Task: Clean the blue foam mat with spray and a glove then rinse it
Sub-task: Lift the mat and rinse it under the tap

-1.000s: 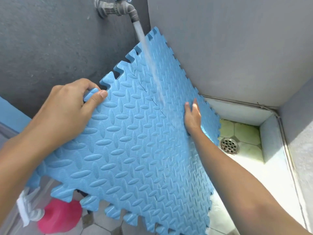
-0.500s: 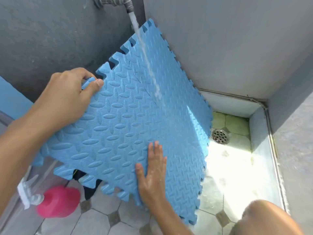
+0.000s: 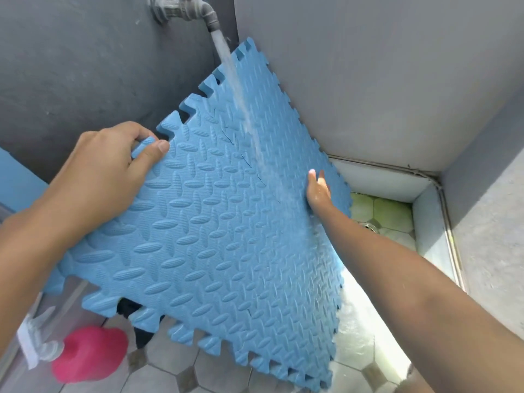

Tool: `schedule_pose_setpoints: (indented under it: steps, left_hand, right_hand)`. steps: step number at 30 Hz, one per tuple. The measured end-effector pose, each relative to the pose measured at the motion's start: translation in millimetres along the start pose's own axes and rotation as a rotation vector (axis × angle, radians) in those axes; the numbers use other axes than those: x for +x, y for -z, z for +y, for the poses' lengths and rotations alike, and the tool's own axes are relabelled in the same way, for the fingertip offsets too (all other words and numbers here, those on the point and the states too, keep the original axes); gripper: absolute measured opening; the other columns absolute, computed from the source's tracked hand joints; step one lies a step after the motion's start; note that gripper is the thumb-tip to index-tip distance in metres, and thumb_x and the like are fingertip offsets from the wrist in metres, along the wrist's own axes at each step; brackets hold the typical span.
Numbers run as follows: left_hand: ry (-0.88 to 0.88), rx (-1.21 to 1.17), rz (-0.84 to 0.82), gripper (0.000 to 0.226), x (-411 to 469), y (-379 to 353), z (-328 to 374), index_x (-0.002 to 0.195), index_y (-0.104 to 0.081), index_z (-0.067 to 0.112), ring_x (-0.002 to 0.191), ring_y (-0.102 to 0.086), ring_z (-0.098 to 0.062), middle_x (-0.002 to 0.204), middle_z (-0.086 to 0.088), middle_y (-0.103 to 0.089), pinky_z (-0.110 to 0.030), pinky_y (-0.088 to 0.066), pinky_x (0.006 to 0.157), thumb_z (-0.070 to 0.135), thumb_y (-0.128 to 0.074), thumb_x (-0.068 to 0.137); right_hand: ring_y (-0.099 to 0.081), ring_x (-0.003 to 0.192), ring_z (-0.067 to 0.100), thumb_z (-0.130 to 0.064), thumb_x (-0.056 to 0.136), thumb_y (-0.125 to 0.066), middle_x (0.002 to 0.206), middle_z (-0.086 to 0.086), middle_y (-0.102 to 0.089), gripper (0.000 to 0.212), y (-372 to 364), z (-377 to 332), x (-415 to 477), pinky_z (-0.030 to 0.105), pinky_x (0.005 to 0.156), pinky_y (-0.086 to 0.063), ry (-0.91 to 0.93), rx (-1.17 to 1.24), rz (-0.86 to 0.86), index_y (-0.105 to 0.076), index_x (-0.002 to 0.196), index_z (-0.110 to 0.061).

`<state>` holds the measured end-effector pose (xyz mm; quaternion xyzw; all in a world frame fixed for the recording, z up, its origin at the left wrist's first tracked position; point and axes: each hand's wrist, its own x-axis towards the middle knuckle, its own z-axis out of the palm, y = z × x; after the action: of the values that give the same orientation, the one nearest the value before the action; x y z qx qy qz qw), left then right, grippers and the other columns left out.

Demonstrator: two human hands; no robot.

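Observation:
A blue foam mat (image 3: 215,239) with a ribbed pattern and jigsaw edges is held tilted under a wall tap (image 3: 184,9). A stream of water (image 3: 229,61) falls from the tap onto the mat's upper half and runs down its right side. My left hand (image 3: 110,177) grips the mat's left edge, thumb on top. My right hand (image 3: 319,191) lies flat and wet on the mat's upper right part, fingers pointing up, holding nothing. A pink spray bottle (image 3: 88,355) with a white trigger lies on the floor at lower left. No glove is visible.
Grey walls meet in a corner right behind the mat. Below right is a low tiled wash basin (image 3: 425,211) with a metal drain (image 3: 370,226) partly hidden by my right forearm. Grey hexagon floor tiles (image 3: 175,373) lie under the mat. Something dark (image 3: 139,321) sits beneath the mat's lower edge.
My right hand has slid from the mat's lower middle up to its upper right part. My left hand keeps its grip and the water keeps running.

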<state>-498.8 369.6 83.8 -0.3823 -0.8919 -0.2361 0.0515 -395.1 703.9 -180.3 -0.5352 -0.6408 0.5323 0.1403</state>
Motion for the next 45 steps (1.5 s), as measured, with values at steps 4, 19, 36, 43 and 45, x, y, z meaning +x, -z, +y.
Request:
schedule_pose_setpoints:
  steps: [4, 19, 36, 43, 45]
  left_hand:
    - [0.018, 0.009, -0.001, 0.030, 2, 0, -3, 0.104, -0.067, 0.019, 0.082, -0.058, -0.025, 0.085, -0.004, -0.070, -0.038, -0.042, 0.076, 0.045, -0.053, 0.101]
    - [0.023, -0.001, 0.004, 0.031, 3, -2, -4, 0.105, -0.067, 0.017, 0.085, -0.058, -0.022, 0.088, -0.004, -0.069, -0.035, -0.040, 0.074, 0.044, -0.053, 0.101]
    - [0.119, -0.072, -0.046, 0.031, 2, 1, 0, 0.103, -0.065, 0.019, 0.066, -0.058, -0.017, 0.078, -0.001, -0.061, -0.035, -0.045, 0.060, 0.047, -0.053, 0.101]
    - [0.135, -0.092, -0.063, 0.035, 3, 1, -3, 0.109, -0.063, 0.020, 0.068, -0.060, -0.015, 0.089, -0.004, -0.062, -0.034, -0.045, 0.060, 0.051, -0.051, 0.101]
    - [0.135, -0.097, -0.069, 0.036, 4, 1, -4, 0.111, -0.063, 0.018, 0.066, -0.059, -0.014, 0.088, -0.003, -0.062, -0.033, -0.043, 0.058, 0.051, -0.051, 0.101]
  right_hand:
    - [-0.004, 0.157, 0.017, -0.054, 0.106, -0.024, 0.170, 0.000, -0.014, 0.058, -34, -108, -4, 0.057, 0.124, -0.001, 0.343, 0.000, -0.025, -0.020, 0.161, -0.033]
    - [-0.019, 0.155, 0.018, -0.055, 0.103, -0.037, 0.167, 0.001, -0.024, 0.071, -39, -64, 15, 0.043, 0.127, -0.014, 0.284, 0.091, 0.042, -0.021, 0.161, -0.018]
    - [-0.065, 0.097, 0.008, -0.037, 0.107, -0.038, 0.099, -0.005, -0.069, 0.033, 27, -122, -166, 0.041, 0.094, -0.051, 0.748, 0.227, 0.097, -0.066, 0.103, -0.018]
    - [-0.058, 0.050, 0.013, -0.049, 0.107, -0.027, 0.070, 0.004, -0.065, 0.062, 52, -330, -123, 0.018, 0.048, -0.041, 0.709, 0.032, -0.062, -0.065, 0.075, -0.012]
    - [-0.056, 0.047, 0.010, -0.044, 0.109, -0.028, 0.067, 0.003, -0.063, 0.060, 44, -349, -123, 0.012, 0.040, -0.038, 0.714, -0.024, -0.077, -0.063, 0.073, -0.012]
